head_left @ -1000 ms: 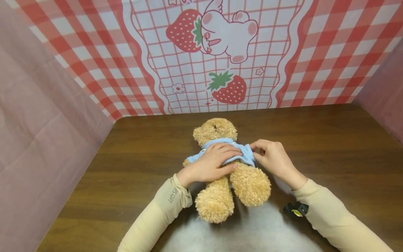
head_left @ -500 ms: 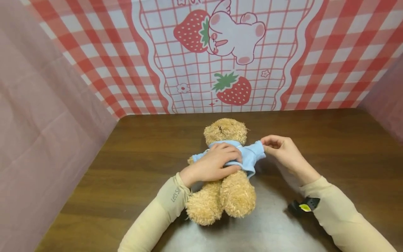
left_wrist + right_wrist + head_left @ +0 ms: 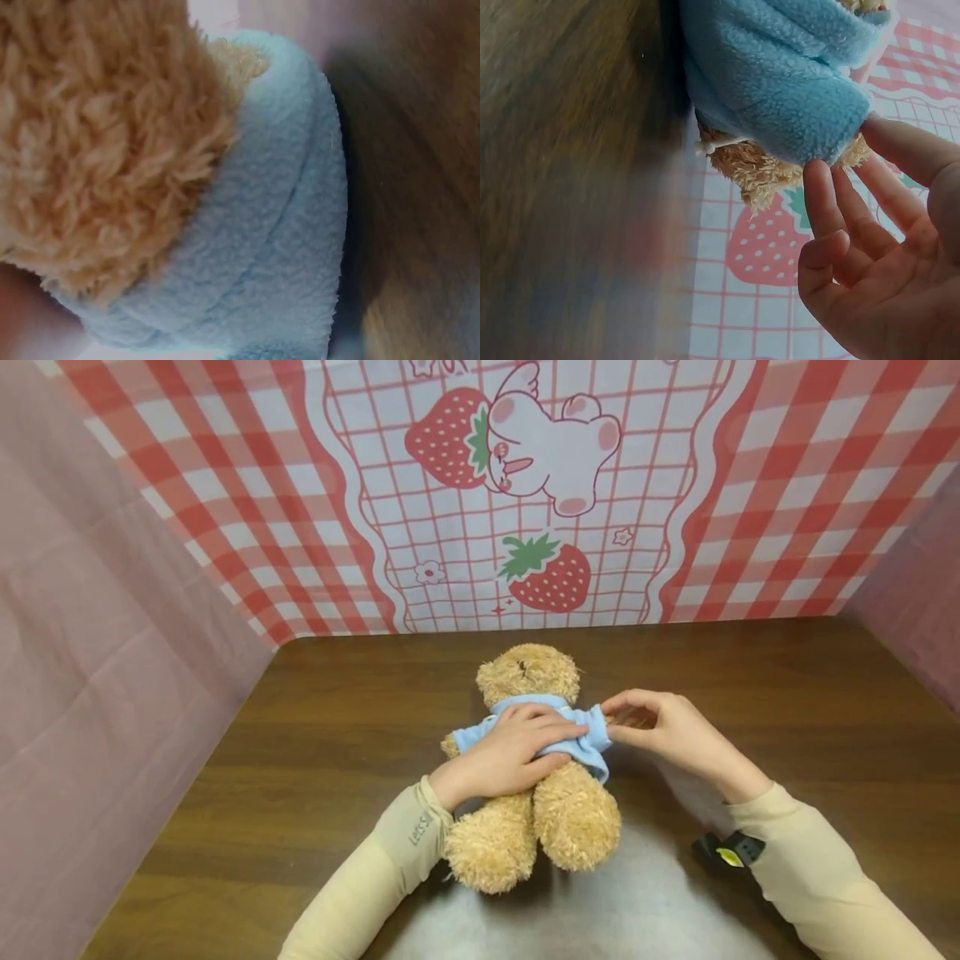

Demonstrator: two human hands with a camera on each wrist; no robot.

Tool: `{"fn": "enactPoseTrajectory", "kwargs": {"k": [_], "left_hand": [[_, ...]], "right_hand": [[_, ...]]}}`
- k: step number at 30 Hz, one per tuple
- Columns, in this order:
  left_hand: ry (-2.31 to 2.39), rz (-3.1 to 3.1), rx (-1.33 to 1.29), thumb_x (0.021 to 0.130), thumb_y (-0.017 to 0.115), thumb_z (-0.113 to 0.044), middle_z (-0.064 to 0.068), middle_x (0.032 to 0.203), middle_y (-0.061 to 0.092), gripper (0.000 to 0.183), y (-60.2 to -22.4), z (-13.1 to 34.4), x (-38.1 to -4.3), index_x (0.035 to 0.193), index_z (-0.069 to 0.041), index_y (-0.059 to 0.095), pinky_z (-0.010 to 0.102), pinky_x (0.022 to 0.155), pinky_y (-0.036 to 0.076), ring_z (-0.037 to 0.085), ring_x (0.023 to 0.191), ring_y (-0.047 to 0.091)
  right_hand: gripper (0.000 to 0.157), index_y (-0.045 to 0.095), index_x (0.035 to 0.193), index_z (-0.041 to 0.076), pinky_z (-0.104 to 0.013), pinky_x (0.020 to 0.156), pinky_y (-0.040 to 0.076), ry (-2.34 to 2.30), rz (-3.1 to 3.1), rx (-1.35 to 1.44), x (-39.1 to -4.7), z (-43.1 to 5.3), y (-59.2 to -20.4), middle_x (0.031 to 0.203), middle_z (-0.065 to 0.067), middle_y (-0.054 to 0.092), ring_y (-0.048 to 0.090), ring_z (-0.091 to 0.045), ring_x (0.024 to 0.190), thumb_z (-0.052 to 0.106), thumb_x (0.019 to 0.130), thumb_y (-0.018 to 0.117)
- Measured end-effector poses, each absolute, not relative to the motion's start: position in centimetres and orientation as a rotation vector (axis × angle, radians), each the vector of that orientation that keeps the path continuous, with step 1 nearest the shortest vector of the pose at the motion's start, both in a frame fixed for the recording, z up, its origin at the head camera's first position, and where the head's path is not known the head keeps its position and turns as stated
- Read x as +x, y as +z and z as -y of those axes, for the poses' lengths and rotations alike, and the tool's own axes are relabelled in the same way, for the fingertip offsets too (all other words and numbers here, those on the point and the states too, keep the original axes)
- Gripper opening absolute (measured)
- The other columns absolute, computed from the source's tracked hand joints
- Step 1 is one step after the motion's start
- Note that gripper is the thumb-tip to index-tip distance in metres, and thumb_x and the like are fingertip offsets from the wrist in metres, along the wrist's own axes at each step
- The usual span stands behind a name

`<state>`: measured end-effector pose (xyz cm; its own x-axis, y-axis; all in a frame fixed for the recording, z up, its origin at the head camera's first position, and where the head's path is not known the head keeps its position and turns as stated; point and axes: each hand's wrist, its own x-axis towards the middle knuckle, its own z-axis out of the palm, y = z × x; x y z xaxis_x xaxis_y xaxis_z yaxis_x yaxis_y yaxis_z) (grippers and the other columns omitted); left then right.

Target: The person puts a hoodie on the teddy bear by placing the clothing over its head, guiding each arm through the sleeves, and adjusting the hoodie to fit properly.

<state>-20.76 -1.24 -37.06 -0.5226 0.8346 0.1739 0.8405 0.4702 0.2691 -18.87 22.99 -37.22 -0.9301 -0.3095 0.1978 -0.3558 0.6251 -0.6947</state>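
A tan plush teddy bear lies on its back, head toward the back wall, in a light blue fleece shirt. My left hand rests across its belly, fingers over the shirt and thumb near the hem. At the bear's arm on the right, my right hand pinches the cuff of the sleeve between thumb and fingertips. Tan fur shows at the cuff opening in the right wrist view. Up close, the left wrist view shows a furry leg against the shirt; most of the left hand is outside that view.
The bear lies on a brown wooden table. Behind it hangs a red-and-white checked cloth with strawberry prints, and a pink cloth hangs at the left. A black strapped device sits at my right wrist.
My right hand drew the sleeve outward to the right, then came back in toward the bear's body. The bear's legs swung left, then partly back. My left hand stays on the belly.
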Motion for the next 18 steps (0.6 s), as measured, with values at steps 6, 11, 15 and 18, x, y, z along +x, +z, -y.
{"fn": "enactPoseTrajectory", "kwargs": {"k": [6, 11, 15, 18], "left_hand": [[-0.518, 2.711, -1.509, 0.097, 0.036, -0.038, -0.011, 0.139, 0.042, 0.044, -37.1, 1.38, -20.61, 0.14, -0.028, 0.035, 0.041, 0.106, 0.019, 0.012, 0.13, 0.03], [-0.552, 2.713, -1.505, 0.096, 0.038, -0.037, -0.011, 0.138, 0.043, 0.041, -37.12, 1.36, -20.6, 0.137, -0.029, 0.04, 0.041, 0.106, 0.019, 0.012, 0.13, 0.031], [-0.566, 2.717, -1.495, 0.096, 0.039, -0.035, -0.009, 0.138, 0.043, 0.037, -37.1, 1.39, -20.74, 0.131, -0.028, 0.047, 0.04, 0.106, 0.019, 0.012, 0.13, 0.03], [-0.563, 2.711, -1.5, 0.096, 0.04, -0.034, -0.008, 0.14, 0.041, 0.03, -37.12, 1.48, -20.78, 0.123, -0.027, 0.053, 0.038, 0.107, 0.018, 0.011, 0.131, 0.03]], "right_hand": [[0.035, 0.064, 0.109, 0.015, -0.024, 0.06, 0.047, 1.147, 2.734, 0.639, -19.18, -23.05, -37.89, 0.092, 0.003, 0.065, 0.058, -0.006, 0.072, 0.028, 0.077, 0.072], [0.028, 0.061, 0.111, 0.013, -0.025, 0.056, 0.046, 1.318, 2.691, 0.709, -19.3, -23.31, -38.19, 0.089, -0.001, 0.063, 0.059, -0.011, 0.069, 0.019, 0.084, 0.065], [0.025, 0.058, 0.114, 0.007, -0.031, 0.06, 0.051, 1.47, 2.672, 0.733, -19.34, -23.52, -37.98, 0.088, -0.008, 0.064, 0.062, -0.018, 0.069, 0.011, 0.089, 0.056], [0.025, 0.058, 0.113, 0.004, -0.034, 0.063, 0.053, 1.534, 2.665, 0.713, -19.2, -23.24, -37.93, 0.093, -0.013, 0.064, 0.064, -0.016, 0.07, 0.008, 0.088, 0.057]]}}
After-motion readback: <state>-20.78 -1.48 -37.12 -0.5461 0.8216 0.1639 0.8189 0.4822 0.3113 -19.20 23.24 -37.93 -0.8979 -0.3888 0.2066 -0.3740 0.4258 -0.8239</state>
